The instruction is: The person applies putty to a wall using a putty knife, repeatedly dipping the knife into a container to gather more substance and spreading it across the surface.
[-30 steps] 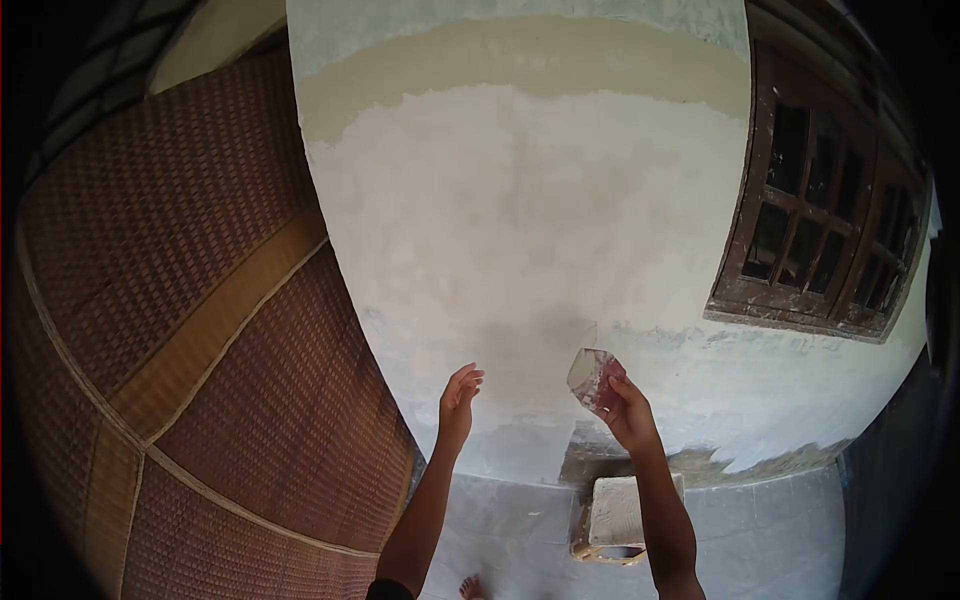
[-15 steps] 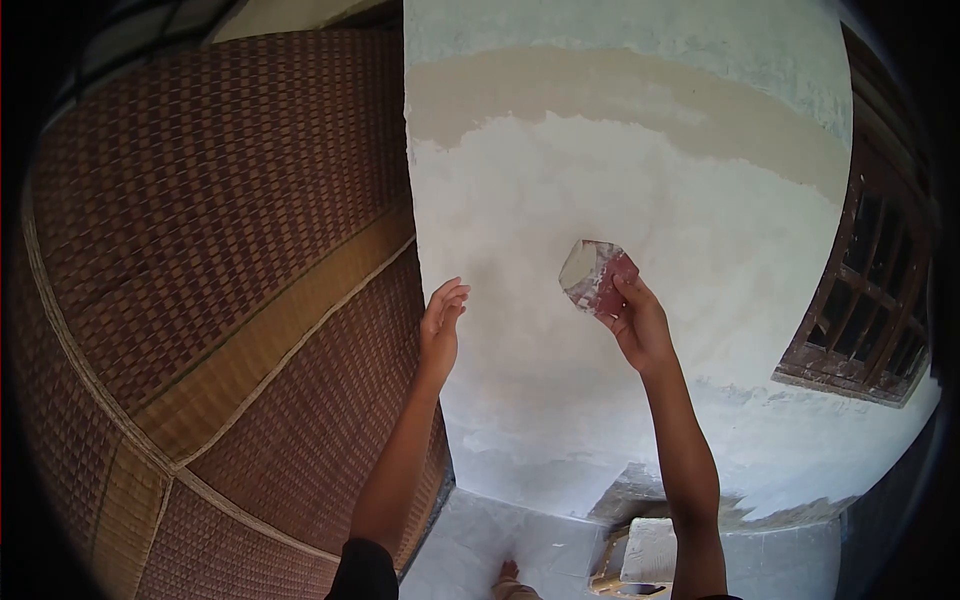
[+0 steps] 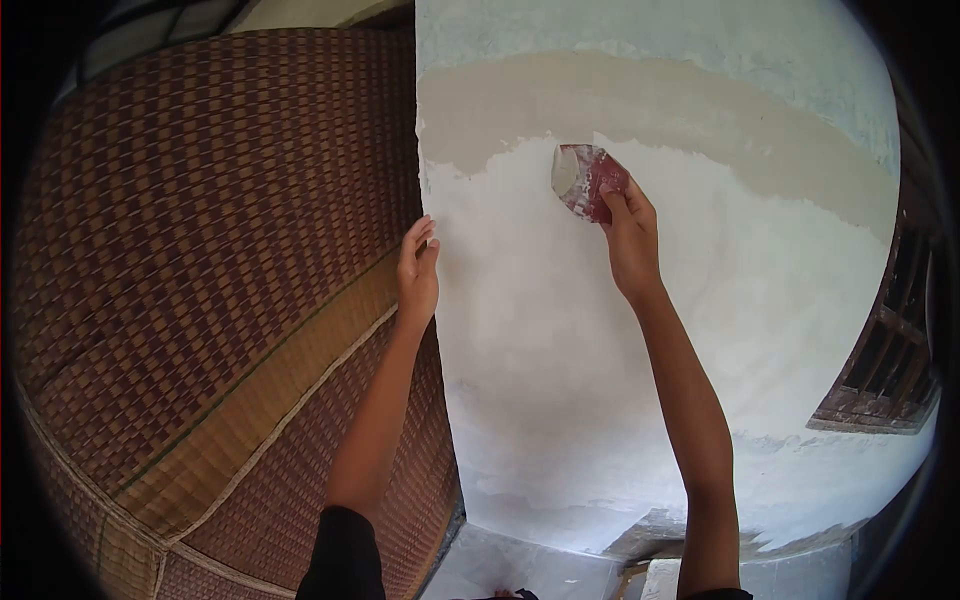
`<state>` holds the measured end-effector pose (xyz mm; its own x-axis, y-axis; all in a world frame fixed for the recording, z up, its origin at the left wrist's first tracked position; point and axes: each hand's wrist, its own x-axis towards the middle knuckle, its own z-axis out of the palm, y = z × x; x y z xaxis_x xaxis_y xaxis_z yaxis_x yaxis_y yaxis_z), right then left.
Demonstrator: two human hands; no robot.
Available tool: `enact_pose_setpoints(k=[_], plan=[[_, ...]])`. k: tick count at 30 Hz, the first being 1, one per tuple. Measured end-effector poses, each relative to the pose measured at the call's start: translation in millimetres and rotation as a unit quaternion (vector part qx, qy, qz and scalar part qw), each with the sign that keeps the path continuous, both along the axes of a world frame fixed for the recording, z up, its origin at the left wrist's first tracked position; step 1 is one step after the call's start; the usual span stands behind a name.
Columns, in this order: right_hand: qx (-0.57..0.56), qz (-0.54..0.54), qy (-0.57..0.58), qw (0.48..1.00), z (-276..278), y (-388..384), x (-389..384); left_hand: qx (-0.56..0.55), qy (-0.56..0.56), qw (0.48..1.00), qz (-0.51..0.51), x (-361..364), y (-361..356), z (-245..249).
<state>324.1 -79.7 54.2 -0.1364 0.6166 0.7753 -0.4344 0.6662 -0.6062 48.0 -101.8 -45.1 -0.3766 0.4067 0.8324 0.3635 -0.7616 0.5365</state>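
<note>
My right hand [image 3: 632, 240] grips a red putty scraper [image 3: 584, 182] with the thumb laid across its face. Pale putty coats the scraper, with a thicker lump at its left end. The tool is up against or just off the white wall [image 3: 560, 300], near the lower border of a beige band of filler [image 3: 600, 95]; whether it touches cannot be made out. My left hand [image 3: 418, 272] is held up by the wall's left edge, fingers loosely extended and holding nothing.
A brown woven mat [image 3: 220, 200] spreads over the left side, beside the wall's edge. On the right is a dark barred window [image 3: 885, 350]. Below, a pale-topped stool-like object [image 3: 662, 578], partly hidden by my right arm, stands on the grey tiled floor [image 3: 520, 562].
My right hand has moved the scraper up the wall toward the beige band. My left hand has risen slightly and shifted left. The camera view has tilted up a little.
</note>
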Motion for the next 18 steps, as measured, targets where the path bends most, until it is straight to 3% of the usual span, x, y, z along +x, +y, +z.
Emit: enact_pose_setpoints(k=[2,3,5,6,7,9,18], plan=[[0.109,-0.174,-0.078,0.976,6.2,0.5,-14.7,0.006,0.017,0.999,0.033,-15.4,15.0,1.8],[0.111,-0.179,-0.077,0.975,7.6,-1.9,-21.0,0.010,0.030,0.997,0.070,-21.3,22.7,0.0],[0.308,-0.272,-0.122,0.903,9.9,-2.8,-36.2,0.003,0.046,0.995,0.091,-30.2,36.1,0.1],[0.384,-0.270,-0.096,0.878,9.0,5.0,-46.9,-0.006,0.062,0.991,0.117,-34.3,43.4,0.9],[0.385,-0.277,-0.098,0.875,9.1,8.7,-54.2,-0.003,0.063,0.992,0.109,-36.9,51.5,1.7],[0.487,-0.408,-0.133,0.760,6.4,12.5,-66.9,0.048,0.069,0.993,0.079,-39.5,66.3,-1.1],[0.512,-0.547,-0.210,0.628,2.7,26.7,-100.5,0.090,0.141,0.983,0.070,-55.5,96.9,-8.5]])
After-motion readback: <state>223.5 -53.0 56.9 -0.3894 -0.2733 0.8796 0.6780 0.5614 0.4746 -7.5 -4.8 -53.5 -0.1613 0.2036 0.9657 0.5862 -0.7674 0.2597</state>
